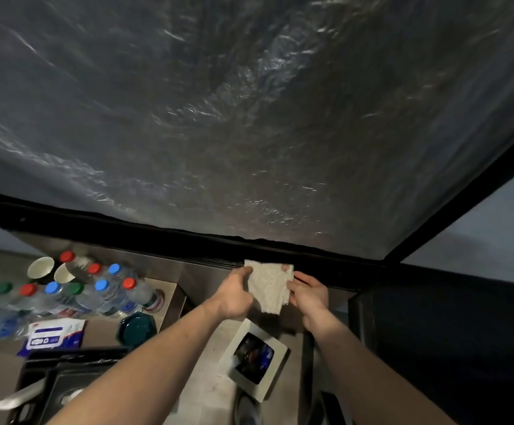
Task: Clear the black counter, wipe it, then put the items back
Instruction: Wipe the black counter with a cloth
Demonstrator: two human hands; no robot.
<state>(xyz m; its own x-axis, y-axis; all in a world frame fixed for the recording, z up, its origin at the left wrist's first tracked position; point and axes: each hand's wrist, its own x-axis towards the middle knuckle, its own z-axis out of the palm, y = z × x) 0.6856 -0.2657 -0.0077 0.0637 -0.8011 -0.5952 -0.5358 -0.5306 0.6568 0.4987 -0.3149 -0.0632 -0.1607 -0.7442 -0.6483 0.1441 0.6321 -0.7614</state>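
Left hand and right hand each pinch a side edge of the white paper towel, holding it spread above the white trash bin, probably unfolding it to wipe the surface right of the bin.

Crinkled glossy plastic sheet, soft dimpled paper towel, clear plastic bottles, matt paper cups

Dim room; crinkled plastic sheet covers window.
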